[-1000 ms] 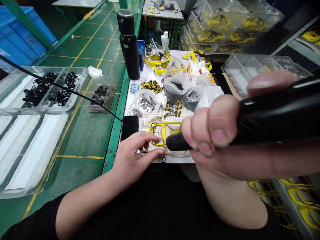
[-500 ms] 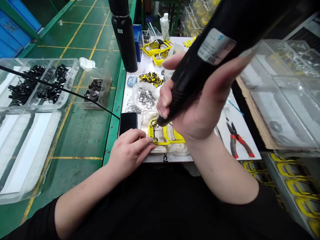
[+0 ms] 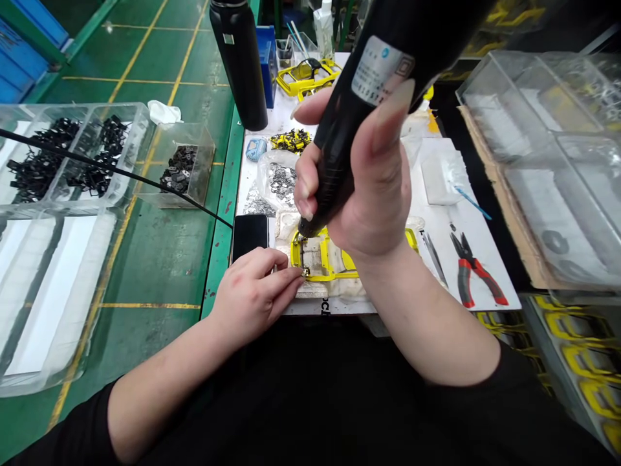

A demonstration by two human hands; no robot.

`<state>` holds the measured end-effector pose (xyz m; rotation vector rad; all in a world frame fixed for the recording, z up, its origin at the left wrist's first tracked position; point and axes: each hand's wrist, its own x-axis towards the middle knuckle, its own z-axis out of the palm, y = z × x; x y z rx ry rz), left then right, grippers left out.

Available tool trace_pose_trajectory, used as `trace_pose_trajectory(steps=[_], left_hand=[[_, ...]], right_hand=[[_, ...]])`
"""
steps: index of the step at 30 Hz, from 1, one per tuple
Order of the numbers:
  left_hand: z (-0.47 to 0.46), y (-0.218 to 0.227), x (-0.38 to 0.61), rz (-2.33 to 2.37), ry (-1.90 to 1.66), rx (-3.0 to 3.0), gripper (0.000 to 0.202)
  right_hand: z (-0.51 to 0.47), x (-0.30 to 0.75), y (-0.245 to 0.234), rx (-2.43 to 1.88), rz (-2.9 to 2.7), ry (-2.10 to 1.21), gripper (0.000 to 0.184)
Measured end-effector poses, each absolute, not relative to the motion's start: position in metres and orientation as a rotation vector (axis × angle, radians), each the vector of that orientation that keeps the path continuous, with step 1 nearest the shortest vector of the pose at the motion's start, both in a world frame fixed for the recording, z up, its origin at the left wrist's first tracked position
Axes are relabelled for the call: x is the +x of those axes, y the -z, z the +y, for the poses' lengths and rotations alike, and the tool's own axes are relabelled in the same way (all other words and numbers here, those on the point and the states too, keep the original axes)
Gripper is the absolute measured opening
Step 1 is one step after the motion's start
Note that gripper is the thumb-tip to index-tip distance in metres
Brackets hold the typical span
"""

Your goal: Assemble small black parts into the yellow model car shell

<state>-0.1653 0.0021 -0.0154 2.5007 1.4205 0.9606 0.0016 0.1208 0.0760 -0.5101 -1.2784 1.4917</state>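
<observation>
My right hand [image 3: 373,213] is wrapped round a black electric screwdriver [image 3: 339,136] with a white label. The tool leans down to the left, its tip at the upper left corner of a yellow plastic frame [image 3: 334,276]. Small metal parts sit at that corner and at the lower left one. My left hand [image 3: 257,285] has its fingers pressed together on the frame's lower left corner. The frame lies in a whitish holder [image 3: 315,289] on the table; my right hand and wrist hide part of it. Whether a screw is under the tip is too small to tell.
A phone [image 3: 250,236] lies left of the holder. Behind it are a bag of small metal plates [image 3: 282,183] and yellow-black parts [image 3: 291,140]. A black tool [image 3: 240,71] hangs above. Tweezers [image 3: 435,257] and red-handled pliers [image 3: 478,278] lie right; a black cord [image 3: 121,169] crosses left.
My right hand and the screwdriver have moved left, bringing the tip over the frame's upper left corner. The tool stands a little steeper. My left hand stays at the lower left corner.
</observation>
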Motion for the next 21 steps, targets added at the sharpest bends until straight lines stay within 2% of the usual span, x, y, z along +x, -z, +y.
trace_pose_trajectory(steps=[17, 21], left_hand=[[0.006, 0.012, -0.168, 1.406, -0.926, 2.523, 0.013], [0.006, 0.012, -0.169, 1.398, -0.935, 2.514, 0.011]], right_hand=[[0.126, -0.006, -0.056, -0.498, -1.287, -1.453, 0.073], [0.133, -0.015, -0.051, -0.400, -1.289, -1.435, 0.064]])
